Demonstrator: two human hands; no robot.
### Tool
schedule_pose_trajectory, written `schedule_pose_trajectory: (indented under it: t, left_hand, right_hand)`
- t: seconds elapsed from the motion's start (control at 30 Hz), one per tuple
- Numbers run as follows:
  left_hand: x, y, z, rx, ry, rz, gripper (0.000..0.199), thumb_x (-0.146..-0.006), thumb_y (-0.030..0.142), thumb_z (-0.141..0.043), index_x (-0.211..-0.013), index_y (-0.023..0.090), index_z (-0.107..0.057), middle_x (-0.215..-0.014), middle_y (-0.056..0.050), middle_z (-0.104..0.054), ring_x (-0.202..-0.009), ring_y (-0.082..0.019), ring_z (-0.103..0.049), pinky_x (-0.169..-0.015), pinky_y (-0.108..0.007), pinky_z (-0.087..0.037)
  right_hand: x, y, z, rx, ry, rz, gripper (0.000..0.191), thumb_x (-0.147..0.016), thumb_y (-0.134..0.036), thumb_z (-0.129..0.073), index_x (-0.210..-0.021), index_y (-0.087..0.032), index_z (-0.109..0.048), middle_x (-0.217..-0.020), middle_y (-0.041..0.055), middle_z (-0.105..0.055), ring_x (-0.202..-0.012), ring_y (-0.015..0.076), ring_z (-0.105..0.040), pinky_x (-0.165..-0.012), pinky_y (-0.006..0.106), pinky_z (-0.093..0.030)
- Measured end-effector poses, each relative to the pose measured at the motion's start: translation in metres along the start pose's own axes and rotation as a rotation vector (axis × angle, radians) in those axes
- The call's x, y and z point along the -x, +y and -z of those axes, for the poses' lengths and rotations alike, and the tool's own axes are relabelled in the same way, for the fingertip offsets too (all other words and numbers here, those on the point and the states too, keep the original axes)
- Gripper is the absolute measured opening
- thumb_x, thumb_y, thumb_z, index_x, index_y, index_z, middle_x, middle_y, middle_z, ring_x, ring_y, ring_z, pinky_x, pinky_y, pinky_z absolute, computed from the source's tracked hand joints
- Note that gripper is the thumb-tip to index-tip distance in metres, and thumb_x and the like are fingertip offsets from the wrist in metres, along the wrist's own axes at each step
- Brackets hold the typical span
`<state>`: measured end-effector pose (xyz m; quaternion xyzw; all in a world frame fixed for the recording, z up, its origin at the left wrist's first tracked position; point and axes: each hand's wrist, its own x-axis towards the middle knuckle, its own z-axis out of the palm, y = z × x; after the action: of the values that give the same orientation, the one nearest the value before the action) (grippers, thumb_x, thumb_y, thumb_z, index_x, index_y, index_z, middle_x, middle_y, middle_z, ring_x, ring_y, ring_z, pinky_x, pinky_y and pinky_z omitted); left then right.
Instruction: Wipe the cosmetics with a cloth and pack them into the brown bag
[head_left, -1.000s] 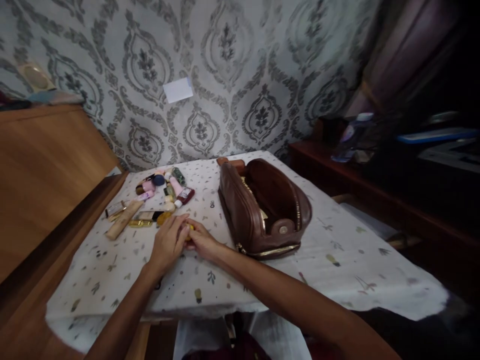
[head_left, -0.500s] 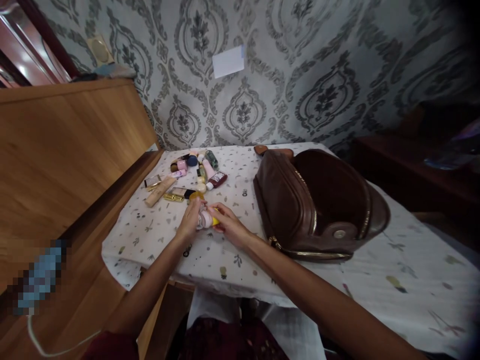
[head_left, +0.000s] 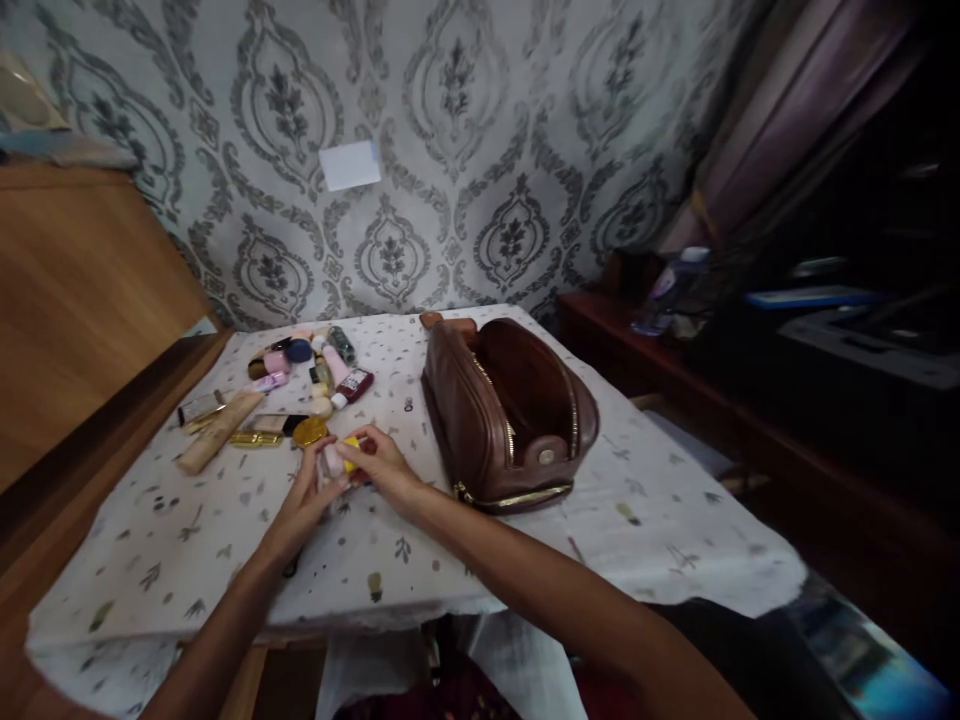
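Observation:
Near the middle of the table, my left hand [head_left: 306, 492] is closed round a small pale pink bottle [head_left: 332, 461]. Fingers of my right hand [head_left: 384, 464] grip its yellow cap [head_left: 350, 452]; part of the bottle is hidden by both hands. Just beyond my left fingertips lies a round gold-coloured item [head_left: 310, 431]. To its left are a gold tube [head_left: 256, 439] and a long beige tube [head_left: 221, 432]. A dark red bottle [head_left: 355, 385] with a white cap rests farther back. On the right stands a brown leather bag [head_left: 469, 410], its top unzipped and gaping.
Several cosmetics, including a green bottle [head_left: 341, 344] and a dark blue round item [head_left: 299, 350], cluster at the back left. A wooden panel [head_left: 90, 270] borders the table's left. Beyond the right edge, a clear bottle [head_left: 670, 290] stands on a dark red surface.
The view has swung to the right, so the table, bag and cosmetics sit farther left. Both hands still hold the small bottle and its yellow cap, which now points up more.

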<state>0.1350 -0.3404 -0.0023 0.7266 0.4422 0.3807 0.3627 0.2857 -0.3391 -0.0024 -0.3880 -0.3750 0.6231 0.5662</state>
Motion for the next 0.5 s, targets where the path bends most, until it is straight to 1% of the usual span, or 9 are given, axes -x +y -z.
schedule_pose_trajectory:
  t: [0.1,0.17,0.2,0.27,0.33,0.4,0.5]
  left_hand:
    - [0.001,0.000,0.000,0.100,-0.130,-0.015,0.075,-0.077,0.037,-0.065,-0.140,0.019,-0.031,-0.135,-0.013,-0.052,-0.128,-0.029,-0.050,-0.106,-0.042,-0.042]
    - [0.001,0.003,0.000,0.118,-0.168,-0.028,0.079,-0.075,0.031,-0.064,-0.143,0.019,-0.025,-0.132,-0.013,-0.053,-0.123,-0.028,-0.052,-0.105,-0.043,-0.043]
    - [0.002,0.004,0.001,0.120,-0.156,-0.033,0.079,-0.074,0.028,-0.063,-0.142,0.018,-0.026,-0.133,-0.013,-0.052,-0.122,-0.028,-0.052,-0.106,-0.043,-0.042]
    - [0.003,0.002,0.003,0.097,-0.094,-0.057,0.079,-0.072,0.025,-0.063,-0.141,0.015,-0.027,-0.134,-0.014,-0.049,-0.122,-0.029,-0.052,-0.108,-0.044,-0.040]
    - [0.006,-0.001,0.006,0.021,-0.035,-0.085,0.073,-0.075,0.022,-0.060,-0.140,0.014,-0.028,-0.135,-0.016,-0.049,-0.124,-0.029,-0.050,-0.110,-0.045,-0.038]
    - [0.011,-0.004,0.007,-0.075,0.018,-0.139,0.071,-0.078,0.016,-0.055,-0.143,0.014,-0.025,-0.139,-0.018,-0.047,-0.128,-0.030,-0.048,-0.112,-0.047,-0.037]
    - [0.018,-0.008,0.005,-0.209,0.023,-0.248,0.072,-0.083,0.013,-0.050,-0.148,0.013,-0.019,-0.149,-0.021,-0.038,-0.140,-0.031,-0.038,-0.117,-0.049,-0.032]
  right_hand:
    - [0.001,-0.002,0.002,-0.020,0.012,-0.003,0.052,-0.056,-0.051,-0.086,-0.087,-0.020,-0.058,-0.065,-0.0055,-0.057,-0.052,0.0103,-0.053,-0.047,0.022,-0.041]
    - [0.003,-0.003,0.003,-0.058,-0.017,0.007,0.049,-0.056,-0.046,-0.087,-0.088,-0.019,-0.060,-0.069,-0.0039,-0.061,-0.056,0.0106,-0.056,-0.050,0.021,-0.043]
    - [0.004,-0.004,0.003,-0.076,-0.039,0.003,0.048,-0.056,-0.044,-0.087,-0.088,-0.019,-0.061,-0.072,-0.0029,-0.062,-0.060,0.0114,-0.058,-0.052,0.021,-0.045]
    - [0.004,-0.004,0.003,-0.101,-0.078,-0.007,0.048,-0.057,-0.041,-0.087,-0.092,-0.019,-0.062,-0.079,-0.0015,-0.066,-0.066,0.0117,-0.062,-0.059,0.022,-0.050]
    - [0.002,-0.003,0.003,-0.105,-0.075,-0.017,0.049,-0.056,-0.039,-0.089,-0.092,-0.020,-0.062,-0.080,-0.0012,-0.068,-0.067,0.0116,-0.064,-0.062,0.022,-0.052]
    - [0.000,-0.001,0.003,-0.077,-0.035,-0.029,0.052,-0.052,-0.040,-0.090,-0.090,-0.021,-0.061,-0.079,-0.0015,-0.068,-0.062,0.0113,-0.064,-0.058,0.022,-0.053]
    - [-0.003,0.002,0.003,0.006,0.042,-0.005,0.054,-0.048,-0.044,-0.091,-0.087,-0.020,-0.062,-0.076,-0.0001,-0.068,-0.059,0.0124,-0.065,-0.053,0.021,-0.053]
